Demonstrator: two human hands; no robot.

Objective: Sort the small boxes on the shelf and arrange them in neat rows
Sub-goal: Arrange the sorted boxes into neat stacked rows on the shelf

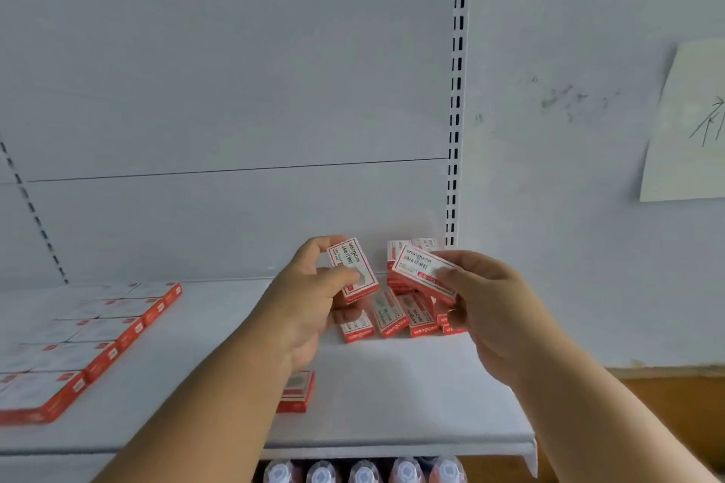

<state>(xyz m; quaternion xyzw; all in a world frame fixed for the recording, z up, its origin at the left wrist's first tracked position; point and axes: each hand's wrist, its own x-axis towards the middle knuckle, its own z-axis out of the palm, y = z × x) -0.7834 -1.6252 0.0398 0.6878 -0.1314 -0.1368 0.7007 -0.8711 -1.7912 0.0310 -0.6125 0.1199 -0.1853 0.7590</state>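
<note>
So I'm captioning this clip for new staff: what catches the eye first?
Two hands, each holding a small red-and-white cardboard box: left hand with one box, right hand with another. Behind them lies a jumbled pile of boxes; neat rows fill the white shelf's left.

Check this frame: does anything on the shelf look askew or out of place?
Yes. The pile of boxes at the back right lies jumbled at mixed angles, unlike the neat rows at left. One stray box sits alone near the front, partly hidden by the left forearm.
</note>
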